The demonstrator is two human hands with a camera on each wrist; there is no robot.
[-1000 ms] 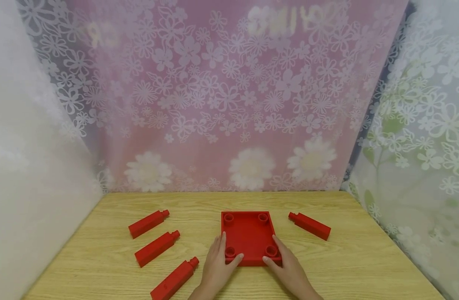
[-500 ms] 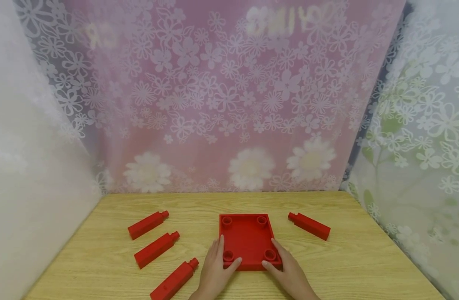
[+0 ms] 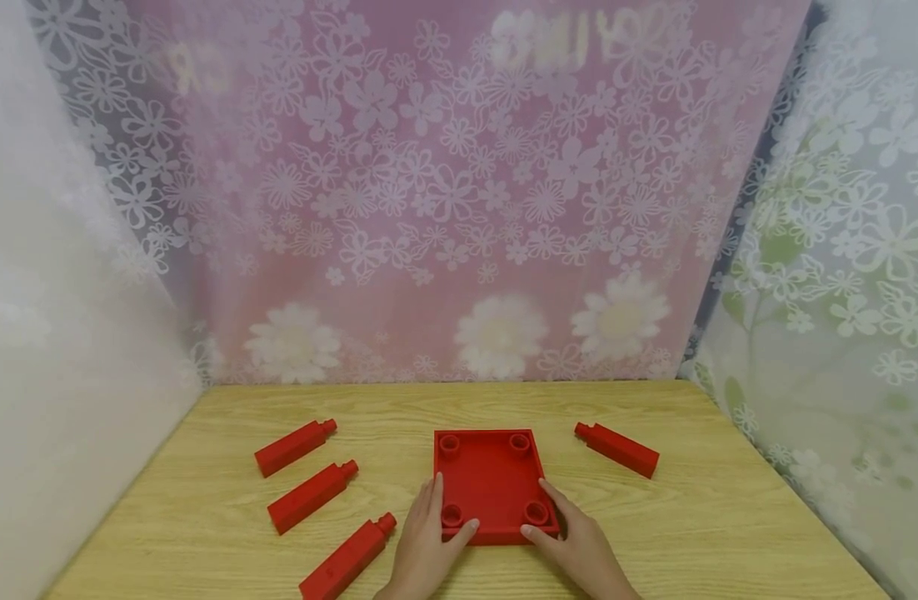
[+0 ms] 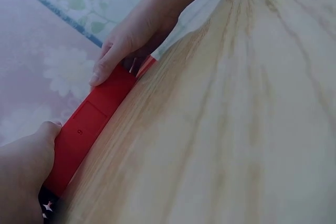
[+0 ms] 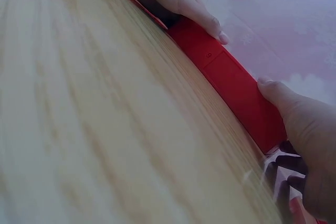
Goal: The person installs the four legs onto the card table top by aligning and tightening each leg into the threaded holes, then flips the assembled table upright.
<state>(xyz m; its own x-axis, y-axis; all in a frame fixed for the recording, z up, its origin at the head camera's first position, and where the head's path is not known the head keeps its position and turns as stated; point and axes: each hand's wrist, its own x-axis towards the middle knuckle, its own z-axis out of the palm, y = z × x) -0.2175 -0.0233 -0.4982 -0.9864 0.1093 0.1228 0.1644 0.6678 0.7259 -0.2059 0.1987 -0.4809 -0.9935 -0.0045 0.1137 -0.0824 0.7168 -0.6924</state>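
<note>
Mid-table, near side: red tray, flat, open face up, approx. sq., sides ~equal; one wall faces person, sockets at 4 corners. L hand grips near-L corner, R hand near-R, thumbs on near wall. Left: 3 bars, long axes diag., necks far-R. Right: 1 more, neck far-L. Floral sheet behind.

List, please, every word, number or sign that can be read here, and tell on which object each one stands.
"6" or "9": on the near wall of the red tray; cannot tell which.
Pale lettering on the pink backdrop: too blurred to read.
Small mark on the nearest red block: unreadable.
</note>
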